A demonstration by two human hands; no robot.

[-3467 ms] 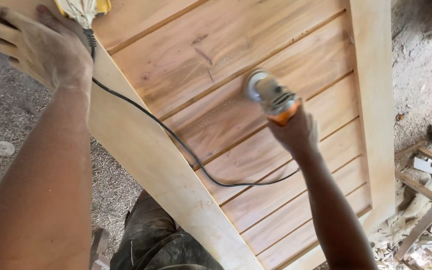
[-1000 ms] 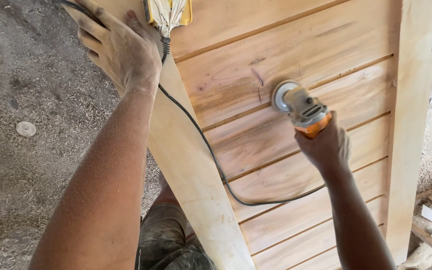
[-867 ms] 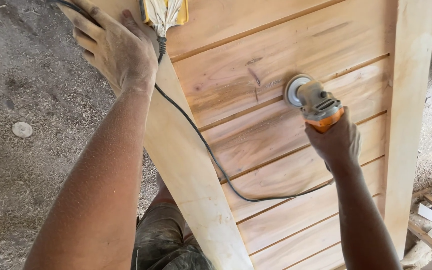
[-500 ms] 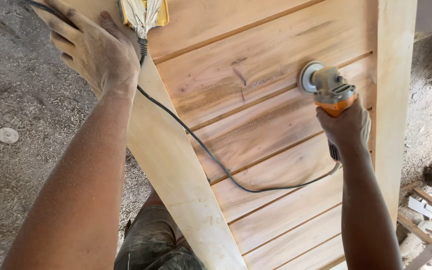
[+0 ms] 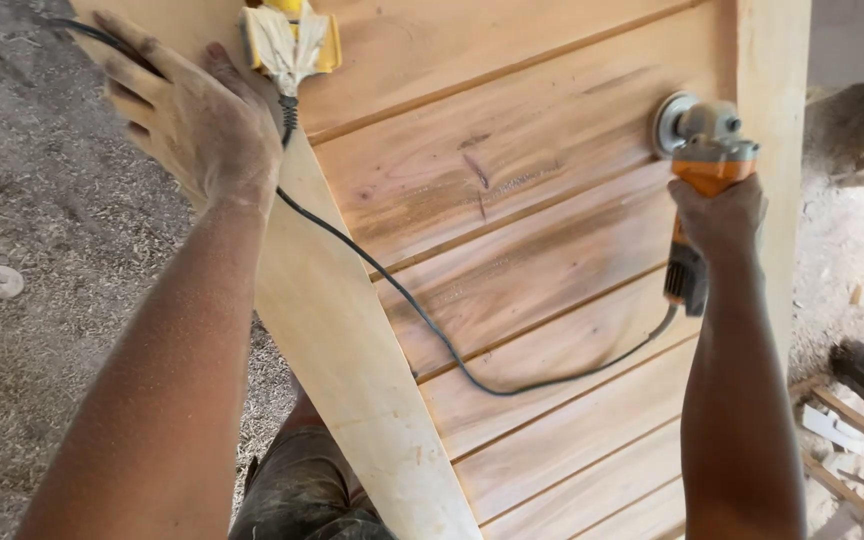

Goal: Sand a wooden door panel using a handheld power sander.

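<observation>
Wooden slatted door [image 5: 512, 200] over sawdust floor [image 5: 42, 300]; right hand [image 5: 717, 215] fingers clench grinder [image 5: 702, 140]; left hand [image 5: 192, 120] fingers spread.

The wooden door [image 5: 512, 200] runs out of the picture at twelve o'clock and at six o'clock, so neither end shows. The yellow box [image 5: 292, 35] at eleven o'clock is cut by the top edge, and the rag tied round it hides its face. The right hand [image 5: 717, 215] wraps the grinder [image 5: 702, 140], covering the middle of its body; the disc [image 5: 670, 122] is seen edge-on, its working face hidden against the wood. The cord [image 5: 452, 350] passes behind the left hand [image 5: 197, 125]. At four o'clock, the wood scraps [image 5: 852, 430] are cut by the edge. The small round thing [image 5: 0, 282] on the floor at nine o'clock is too small to tell.
</observation>
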